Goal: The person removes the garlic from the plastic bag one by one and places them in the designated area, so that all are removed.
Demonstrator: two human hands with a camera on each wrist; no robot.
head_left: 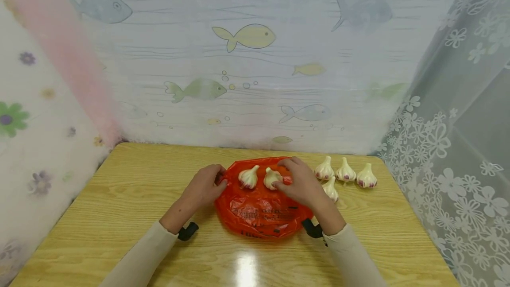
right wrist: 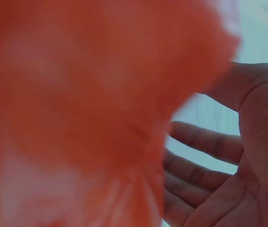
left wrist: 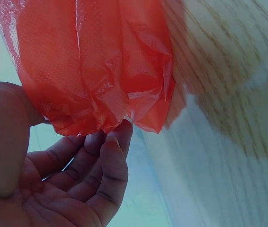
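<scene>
Two white garlic bulbs with purple streaks lie on a red plastic bag (head_left: 263, 216) with dark print, spread wide on the table. The left bulb (head_left: 249, 178) leans with its stem to the upper right; the other bulb (head_left: 271, 177) is beside it. My left hand (head_left: 205, 185) pinches the bag's left edge, its fingers bent against the red film (left wrist: 91, 61) in the left wrist view. Over the right side of the bag, my right hand (head_left: 300, 180) has thumb and fingers spread around the right bulb, its thumb overlapping it. Blurred red film hides those fingertips in the right wrist view.
Several more garlic bulbs (head_left: 345, 170) stand on the wooden table (head_left: 151, 167) to the right, one of them partly behind my right hand. A fish-print curtain (head_left: 247, 114) hangs behind the table. Lace-patterned cloth (head_left: 450, 185) borders the right side.
</scene>
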